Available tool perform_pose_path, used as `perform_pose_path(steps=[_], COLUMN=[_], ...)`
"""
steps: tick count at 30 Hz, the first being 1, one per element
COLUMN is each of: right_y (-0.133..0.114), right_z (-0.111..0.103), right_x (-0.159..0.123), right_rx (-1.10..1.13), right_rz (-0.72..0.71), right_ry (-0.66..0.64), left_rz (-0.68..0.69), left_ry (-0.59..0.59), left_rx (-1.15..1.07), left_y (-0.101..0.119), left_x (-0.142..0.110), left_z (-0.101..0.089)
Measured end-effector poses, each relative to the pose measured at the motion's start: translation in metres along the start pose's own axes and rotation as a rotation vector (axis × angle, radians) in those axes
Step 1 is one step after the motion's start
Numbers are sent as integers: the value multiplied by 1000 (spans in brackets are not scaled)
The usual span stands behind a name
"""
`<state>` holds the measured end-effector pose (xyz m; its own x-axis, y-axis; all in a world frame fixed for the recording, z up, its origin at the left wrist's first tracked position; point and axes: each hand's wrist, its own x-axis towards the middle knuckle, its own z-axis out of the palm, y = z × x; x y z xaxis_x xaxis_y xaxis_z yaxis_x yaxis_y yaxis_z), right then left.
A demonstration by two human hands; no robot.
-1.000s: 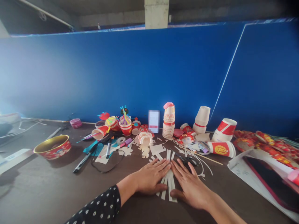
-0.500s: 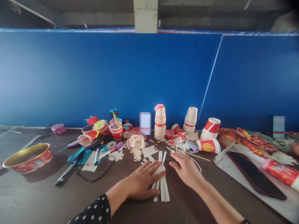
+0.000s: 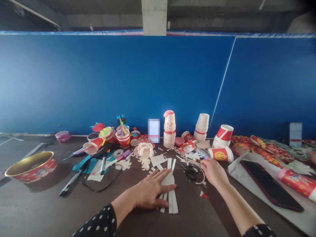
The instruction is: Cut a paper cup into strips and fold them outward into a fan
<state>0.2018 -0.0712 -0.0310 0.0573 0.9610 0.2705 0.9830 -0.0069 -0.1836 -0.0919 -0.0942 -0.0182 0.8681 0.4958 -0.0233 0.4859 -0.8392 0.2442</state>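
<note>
My left hand (image 3: 150,191) lies flat, fingers spread, pressing on a fan of white paper strips (image 3: 170,197) on the dark table. My right hand (image 3: 213,171) reaches out to the right of the strips, fingers loosely apart, beside black scissors (image 3: 190,171) and thin curled paper trimmings (image 3: 201,169). It holds nothing that I can see. A small red scrap (image 3: 203,195) lies near my right forearm.
Stacks of paper cups (image 3: 169,130) and red-and-white cups (image 3: 221,154) stand along the blue partition. A red and gold bowl (image 3: 31,166) sits at the left. Pens, tape and a black cord (image 3: 102,184) lie at mid-left. A dark tablet (image 3: 270,186) on white paper rests at the right.
My right hand lifted off the paper strips and moved right and away, uncovering the scissors. My left hand stayed on the strips. The view shifted to the right.
</note>
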Motion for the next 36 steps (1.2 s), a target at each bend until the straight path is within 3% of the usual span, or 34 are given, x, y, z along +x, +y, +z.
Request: perform_pose_path(steps=[6, 10, 20, 27, 32, 36], right_y=[0, 0, 4, -7, -15, -29], right_z=[-3, -5, -18, -20, -24, -26], right_x=[-2, -2, -5, -12, -15, -21], right_rx=[-3, 10, 54, 164, 168, 277], right_rz=[-26, -54, -31, -153, -180, -304], right_ry=[-6, -24, -58, -153, -169, -177], left_rz=[58, 157, 141, 129, 133, 124], left_ry=[166, 243, 216, 204, 271, 307], left_rx=[34, -69, -160, -109, -90, -104], left_y=[2, 0, -8, -7, -6, -5], left_x=[0, 3, 2, 2, 3, 5], left_z=[-3, 2, 7, 8, 11, 12])
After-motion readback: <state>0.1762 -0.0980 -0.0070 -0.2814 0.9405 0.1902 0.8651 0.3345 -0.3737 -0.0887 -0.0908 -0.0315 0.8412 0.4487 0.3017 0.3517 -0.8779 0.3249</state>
